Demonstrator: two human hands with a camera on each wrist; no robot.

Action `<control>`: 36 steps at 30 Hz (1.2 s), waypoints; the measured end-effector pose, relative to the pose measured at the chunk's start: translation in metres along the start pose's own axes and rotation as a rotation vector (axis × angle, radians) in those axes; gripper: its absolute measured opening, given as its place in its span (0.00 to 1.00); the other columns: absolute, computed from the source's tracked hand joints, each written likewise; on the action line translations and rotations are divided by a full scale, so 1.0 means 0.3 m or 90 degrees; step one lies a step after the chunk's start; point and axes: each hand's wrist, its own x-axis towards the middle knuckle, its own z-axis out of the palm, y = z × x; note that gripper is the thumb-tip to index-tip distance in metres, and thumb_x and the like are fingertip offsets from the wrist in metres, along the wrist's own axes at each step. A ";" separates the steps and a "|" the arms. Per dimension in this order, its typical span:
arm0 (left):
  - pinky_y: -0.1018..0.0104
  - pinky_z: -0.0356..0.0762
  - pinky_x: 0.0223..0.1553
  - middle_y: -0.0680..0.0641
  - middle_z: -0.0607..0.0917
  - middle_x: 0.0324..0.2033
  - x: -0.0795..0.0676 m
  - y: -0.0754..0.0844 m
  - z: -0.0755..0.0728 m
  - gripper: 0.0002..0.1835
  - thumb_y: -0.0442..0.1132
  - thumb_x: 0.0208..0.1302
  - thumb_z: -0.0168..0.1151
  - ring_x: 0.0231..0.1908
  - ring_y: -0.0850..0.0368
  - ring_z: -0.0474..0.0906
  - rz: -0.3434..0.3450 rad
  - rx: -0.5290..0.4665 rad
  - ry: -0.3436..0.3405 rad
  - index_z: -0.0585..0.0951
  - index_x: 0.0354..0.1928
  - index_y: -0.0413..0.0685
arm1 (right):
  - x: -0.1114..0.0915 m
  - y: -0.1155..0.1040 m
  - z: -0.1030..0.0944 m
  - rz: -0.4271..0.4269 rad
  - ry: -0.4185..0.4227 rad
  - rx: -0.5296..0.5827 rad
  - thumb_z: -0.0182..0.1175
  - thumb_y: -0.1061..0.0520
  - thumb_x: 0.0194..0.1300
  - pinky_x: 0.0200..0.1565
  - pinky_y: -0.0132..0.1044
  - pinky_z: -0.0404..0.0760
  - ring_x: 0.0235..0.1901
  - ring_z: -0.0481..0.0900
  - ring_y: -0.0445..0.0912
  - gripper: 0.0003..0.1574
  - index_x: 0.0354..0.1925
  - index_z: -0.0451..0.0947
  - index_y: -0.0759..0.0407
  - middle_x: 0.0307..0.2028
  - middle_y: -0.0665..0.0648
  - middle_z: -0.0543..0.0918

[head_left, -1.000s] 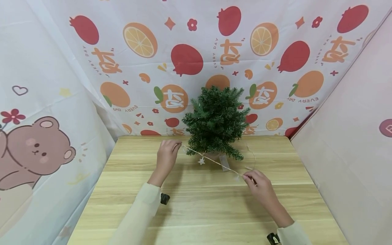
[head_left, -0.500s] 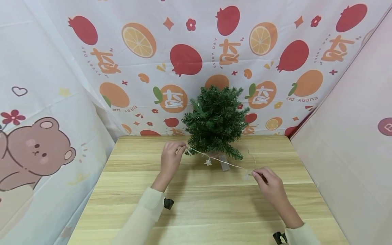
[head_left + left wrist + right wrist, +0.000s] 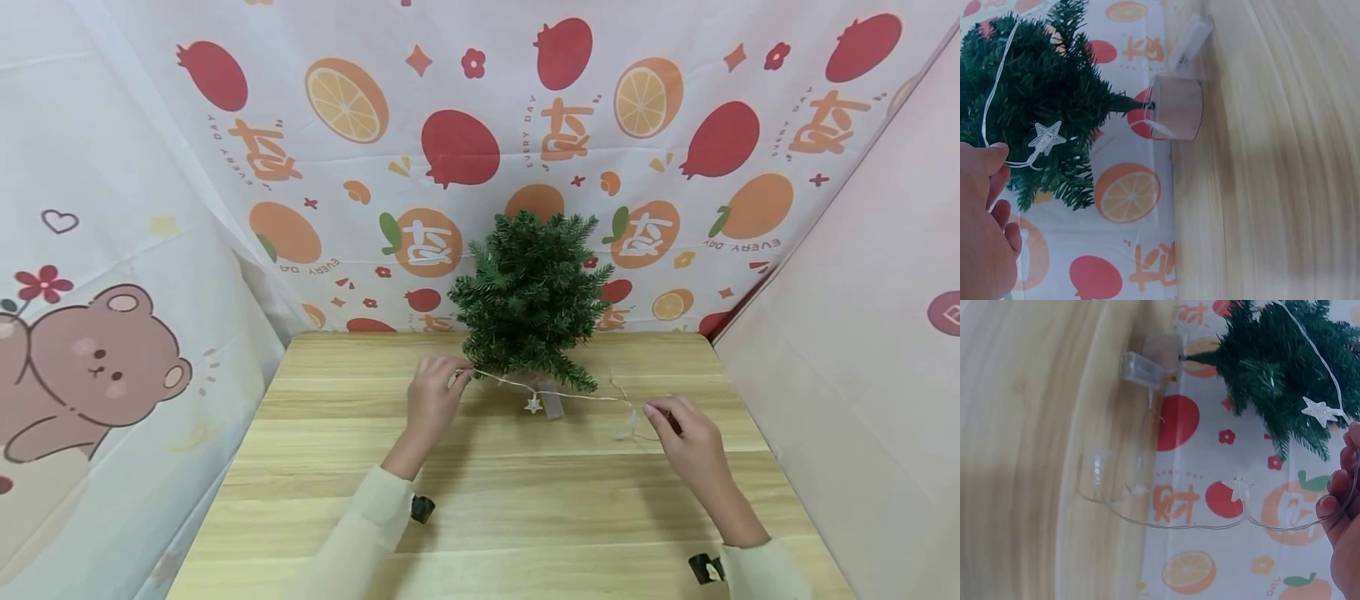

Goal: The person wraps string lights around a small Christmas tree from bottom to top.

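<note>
In the head view a string of star lights point(image 3: 585, 397) hangs between both hands in front of a small green artificial Christmas tree point(image 3: 528, 292). My left hand point(image 3: 437, 396) pinches the wire at the tree's lower left. Farther right, my right hand point(image 3: 690, 437) pinches it between thumb and fingers. A clear star point(image 3: 533, 403) dangles from the span between them. In the right wrist view, more wire loops below the hand with another star point(image 3: 1242, 489). The clear battery box point(image 3: 1141, 370) lies beside the tree's pale round base point(image 3: 1179, 106).
The tree stands near the back edge of a light wooden table point(image 3: 480, 517). Behind it hangs a fruit-print cloth point(image 3: 480, 75). A bear-print cloth point(image 3: 127, 208) flanks the left side, and a pale cloth point(image 3: 862, 333) the right.
Both hands have moved right, the left one slightly nearer the table's front and the right one slightly farther back. The light string shifted right with them and now slopes less.
</note>
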 end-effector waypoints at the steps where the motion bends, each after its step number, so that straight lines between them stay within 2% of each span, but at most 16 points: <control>1: 0.60 0.76 0.34 0.50 0.89 0.39 -0.002 0.003 0.003 0.04 0.39 0.62 0.72 0.39 0.53 0.75 0.006 0.005 -0.003 0.88 0.38 0.50 | 0.005 0.005 -0.005 0.001 0.002 -0.004 0.69 0.70 0.59 0.26 0.21 0.66 0.25 0.65 0.31 0.10 0.38 0.84 0.60 0.27 0.46 0.75; 8: 0.63 0.75 0.33 0.53 0.89 0.38 -0.010 0.024 0.026 0.06 0.38 0.58 0.75 0.38 0.54 0.75 0.046 0.025 0.013 0.88 0.37 0.53 | 0.049 0.043 -0.030 -0.003 0.026 -0.027 0.70 0.69 0.59 0.26 0.22 0.67 0.25 0.66 0.31 0.09 0.37 0.83 0.60 0.28 0.48 0.76; 13: 0.64 0.75 0.30 0.52 0.89 0.36 -0.015 0.043 0.046 0.06 0.38 0.57 0.76 0.36 0.54 0.75 0.098 0.053 0.033 0.89 0.36 0.53 | 0.078 0.060 -0.048 0.013 0.025 -0.055 0.69 0.66 0.62 0.26 0.22 0.67 0.26 0.66 0.31 0.07 0.39 0.84 0.59 0.28 0.47 0.75; 21: 0.66 0.75 0.29 0.54 0.87 0.33 -0.033 0.058 0.081 0.06 0.40 0.55 0.78 0.34 0.54 0.75 0.134 0.097 0.051 0.89 0.34 0.55 | 0.147 0.088 -0.058 0.030 0.025 -0.082 0.68 0.63 0.65 0.27 0.24 0.65 0.26 0.67 0.33 0.03 0.39 0.85 0.59 0.28 0.50 0.77; 26: 0.65 0.75 0.29 0.54 0.86 0.32 -0.037 0.057 0.094 0.05 0.41 0.56 0.77 0.34 0.54 0.74 0.132 0.106 0.051 0.89 0.34 0.55 | 0.185 0.100 -0.050 0.059 0.026 -0.102 0.67 0.61 0.67 0.29 0.26 0.65 0.27 0.68 0.34 0.03 0.39 0.85 0.59 0.29 0.52 0.79; 32: 0.67 0.72 0.25 0.54 0.86 0.32 -0.038 0.056 0.109 0.04 0.42 0.58 0.76 0.33 0.55 0.73 0.125 0.122 0.056 0.89 0.35 0.55 | 0.240 0.109 -0.026 0.057 0.030 -0.120 0.66 0.58 0.69 0.30 0.32 0.69 0.29 0.72 0.41 0.05 0.40 0.84 0.60 0.34 0.55 0.81; 36: 0.68 0.72 0.23 0.55 0.86 0.32 -0.037 0.060 0.122 0.05 0.42 0.56 0.77 0.33 0.55 0.73 0.132 0.130 0.066 0.89 0.34 0.56 | 0.272 0.109 -0.028 0.054 0.052 -0.128 0.66 0.59 0.68 0.29 0.35 0.69 0.28 0.74 0.44 0.06 0.40 0.84 0.62 0.32 0.57 0.80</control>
